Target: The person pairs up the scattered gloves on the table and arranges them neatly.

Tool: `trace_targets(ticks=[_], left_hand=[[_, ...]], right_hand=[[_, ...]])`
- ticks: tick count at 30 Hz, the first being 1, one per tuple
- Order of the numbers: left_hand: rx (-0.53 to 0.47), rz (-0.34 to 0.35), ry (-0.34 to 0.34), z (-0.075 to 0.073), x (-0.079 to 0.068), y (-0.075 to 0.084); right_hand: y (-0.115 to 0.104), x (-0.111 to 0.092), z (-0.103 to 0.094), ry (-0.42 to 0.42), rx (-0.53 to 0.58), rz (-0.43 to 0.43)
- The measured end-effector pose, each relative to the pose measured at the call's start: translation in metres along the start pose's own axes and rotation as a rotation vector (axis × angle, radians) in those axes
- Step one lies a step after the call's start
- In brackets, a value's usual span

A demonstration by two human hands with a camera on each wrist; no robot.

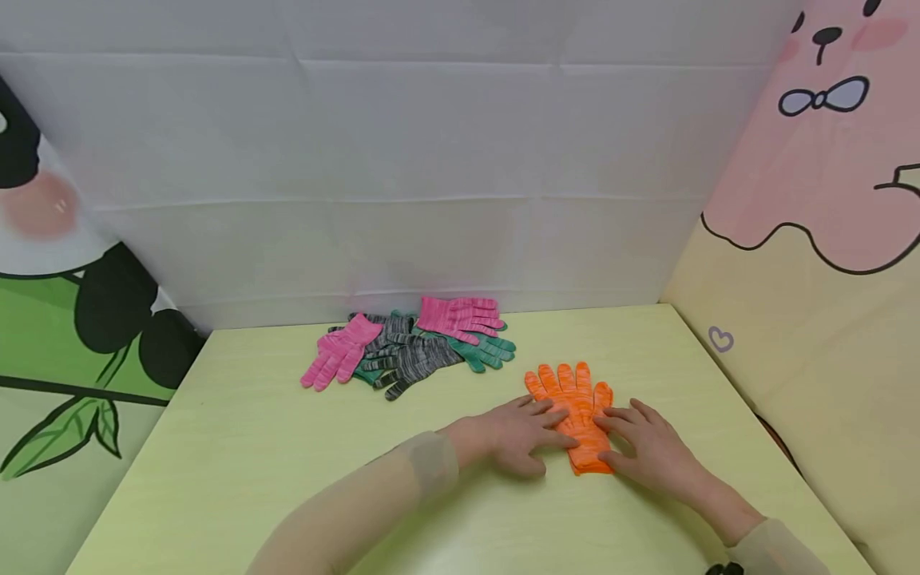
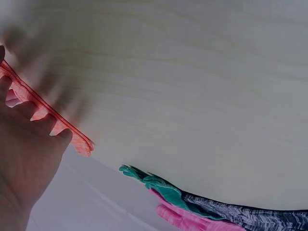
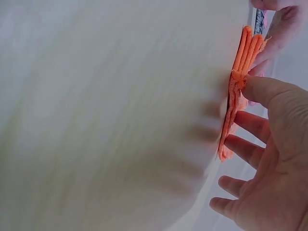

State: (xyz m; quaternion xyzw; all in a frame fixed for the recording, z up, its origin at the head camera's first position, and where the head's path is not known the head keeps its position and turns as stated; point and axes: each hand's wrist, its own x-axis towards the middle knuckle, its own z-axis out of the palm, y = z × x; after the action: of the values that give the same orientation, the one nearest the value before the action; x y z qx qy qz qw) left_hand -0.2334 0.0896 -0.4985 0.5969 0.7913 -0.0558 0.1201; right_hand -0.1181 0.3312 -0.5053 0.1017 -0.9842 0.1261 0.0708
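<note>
Orange knit gloves (image 1: 571, 393) lie flat on the table, fingers pointing away and cuff toward me. In the right wrist view the cuff (image 3: 244, 54) shows layered folds, like one glove stacked on another. My left hand (image 1: 519, 435), palm down with fingers spread, rests its fingertips on the left side of the gloves. On the other side my right hand (image 1: 657, 454) touches the right edge, its thumb by the cuff and its fingers loosely extended near the glove's thumb. Neither hand curls round the fabric.
A loose pile of gloves lies at the table's back edge: pink ones (image 1: 460, 316), grey-black ones (image 1: 420, 358) and green ones (image 1: 489, 350). A white sheet (image 1: 431, 160) stands behind the table (image 1: 237, 447). Cartoon-printed panels (image 1: 805, 335) flank both sides.
</note>
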Motion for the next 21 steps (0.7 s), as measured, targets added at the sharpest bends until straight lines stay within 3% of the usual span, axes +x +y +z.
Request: trace_targets(ticks=[9,15,21], left_hand=[[0.062,0.005,-0.003,0.001,-0.006,0.01],[0.053,0.026,-0.01,0.003,-0.014,0.027],[0.043,0.022,-0.009,0.005,-0.018,0.029]], right_hand=[[0.004,-0.001,0.003,-0.008,0.033,-0.012],[0.006,0.0,0.003,-0.003,0.029,-0.035],[0.006,-0.001,0.002,0.006,0.026,-0.051]])
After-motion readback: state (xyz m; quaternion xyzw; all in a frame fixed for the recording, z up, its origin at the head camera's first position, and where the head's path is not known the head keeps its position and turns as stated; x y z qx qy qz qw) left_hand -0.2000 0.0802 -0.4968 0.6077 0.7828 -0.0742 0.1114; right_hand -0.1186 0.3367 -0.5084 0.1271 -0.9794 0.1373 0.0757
